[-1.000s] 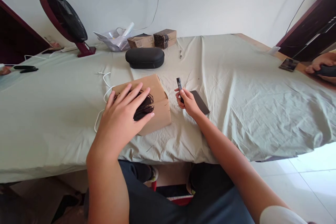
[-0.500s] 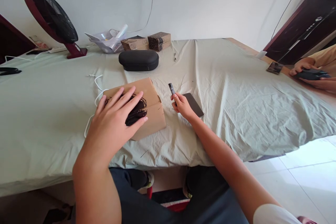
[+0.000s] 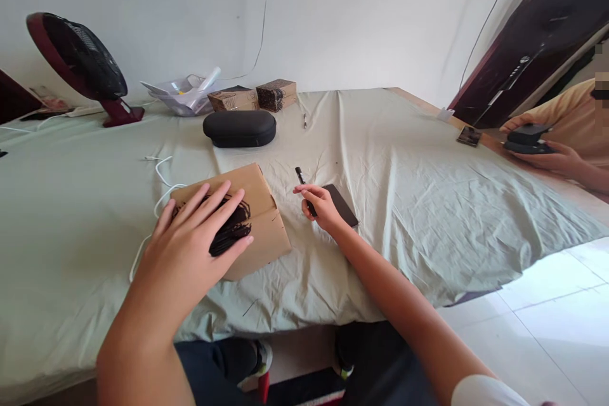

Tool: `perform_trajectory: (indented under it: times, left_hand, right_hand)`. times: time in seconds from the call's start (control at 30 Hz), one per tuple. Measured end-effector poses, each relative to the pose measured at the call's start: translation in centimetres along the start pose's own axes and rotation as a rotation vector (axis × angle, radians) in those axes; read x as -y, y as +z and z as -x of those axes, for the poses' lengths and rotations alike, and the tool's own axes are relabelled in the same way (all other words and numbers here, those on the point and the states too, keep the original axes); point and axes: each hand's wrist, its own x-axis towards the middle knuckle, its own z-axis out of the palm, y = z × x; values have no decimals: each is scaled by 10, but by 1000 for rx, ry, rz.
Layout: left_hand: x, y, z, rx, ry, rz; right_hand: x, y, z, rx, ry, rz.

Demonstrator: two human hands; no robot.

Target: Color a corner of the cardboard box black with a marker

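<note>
- While pale marks on the slim black marker (image 3: 299, 175) are unreadable, right hand (image 3: 322, 207) grips it, fingers curled.
- Left hand (image 3: 196, 240) splayed flat on black-marked brown cardboard box (image 3: 266, 235), near green-clothed table's (image 3: 428, 190) front edge.

- On my feed, this looks like a home room
- I see a household fan (image 3: 78, 60) on a cloth-covered table (image 3: 419, 184)
- I make out floor tiles (image 3: 552, 304) and a dark-red door (image 3: 535, 28)
</note>
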Motion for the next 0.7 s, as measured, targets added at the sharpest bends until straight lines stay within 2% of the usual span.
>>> perform_trajectory:
  times: [0.07,0.23,0.3,0.4,0.47,0.7]
  left_hand:
    - [1,1,0,0,12,-16]
    - [1,3,-1,-25,16,-1]
    - [1,3,-1,-20,14,1]
    - [1,3,-2,-5,14,-12]
    - [1,3,-2,-10,20,-19]
    - [-1,1,0,-12,21,-36]
  right_hand:
    - [8,1,3,8,7,-56]
    - [25,2,8,147,18,-189]
    - [27,1,8,109,-5,-88]
    - [27,-1,6,-29,-67,195]
    - [28,1,6,-59,-87,279]
    - [37,13,7,72,113,-121]
